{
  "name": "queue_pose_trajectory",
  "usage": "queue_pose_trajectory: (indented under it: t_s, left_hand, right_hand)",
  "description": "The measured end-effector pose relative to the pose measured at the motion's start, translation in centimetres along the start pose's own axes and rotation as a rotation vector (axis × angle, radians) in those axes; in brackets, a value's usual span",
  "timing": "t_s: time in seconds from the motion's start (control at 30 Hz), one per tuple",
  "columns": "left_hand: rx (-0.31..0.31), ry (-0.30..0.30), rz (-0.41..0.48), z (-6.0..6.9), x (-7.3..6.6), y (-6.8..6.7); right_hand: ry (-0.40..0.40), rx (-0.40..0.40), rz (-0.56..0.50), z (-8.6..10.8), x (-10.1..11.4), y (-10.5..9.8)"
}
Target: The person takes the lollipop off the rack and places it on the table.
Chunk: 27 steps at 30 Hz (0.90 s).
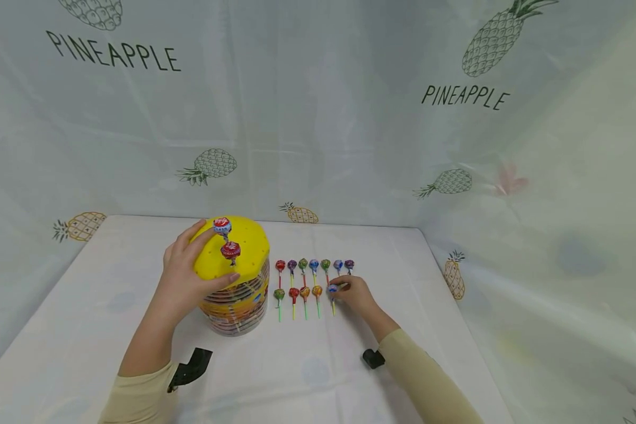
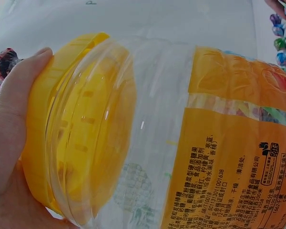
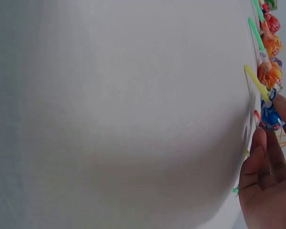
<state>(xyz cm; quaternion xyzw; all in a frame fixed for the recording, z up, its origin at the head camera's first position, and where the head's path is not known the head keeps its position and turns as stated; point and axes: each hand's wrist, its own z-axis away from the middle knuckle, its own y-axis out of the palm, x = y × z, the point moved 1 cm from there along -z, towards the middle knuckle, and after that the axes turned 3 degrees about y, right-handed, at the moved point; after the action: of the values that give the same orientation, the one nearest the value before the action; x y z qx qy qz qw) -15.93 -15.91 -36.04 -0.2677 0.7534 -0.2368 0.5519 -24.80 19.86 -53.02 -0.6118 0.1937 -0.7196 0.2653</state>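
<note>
A clear plastic jar (image 1: 235, 325) with an orange label stands upright on the table, topped by a yellow lid (image 1: 253, 238). Two lollipops stick up from the lid: a blue-and-red one (image 1: 222, 226) and a dark red one (image 1: 230, 251). My left hand (image 1: 182, 277) grips the lid from the left, with thumb and fingers round its rim. My right hand (image 1: 357, 294) pinches the wrapped head of a blue lollipop (image 3: 270, 117) with a yellow stick. It is at the right end of the front row, beside an orange lollipop (image 1: 317, 291).
Right of the jar, several lollipops lie in two rows, a back row (image 1: 304, 264) and a front row (image 1: 294, 292), sticks towards me. A white cloth (image 1: 307, 388) covers the table. Behind hangs a pineapple-print curtain (image 1: 318, 118). Black straps (image 1: 192, 368) sit at the wrists.
</note>
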Motion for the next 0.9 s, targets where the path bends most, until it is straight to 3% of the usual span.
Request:
queue_pose_trajectory:
  t_s: [0.3, 0.9]
  left_hand:
    - [-0.011, 0.005, -0.008, 0.21, 0.00, -0.04]
    - [-0.006, -0.017, -0.009, 0.10, -0.01, 0.16]
  right_hand:
    - [-0.020, 0.007, 0.118, -0.40, -0.15, 0.18]
    - [-0.027, 0.021, 0.104, -0.66, -0.45, 0.20]
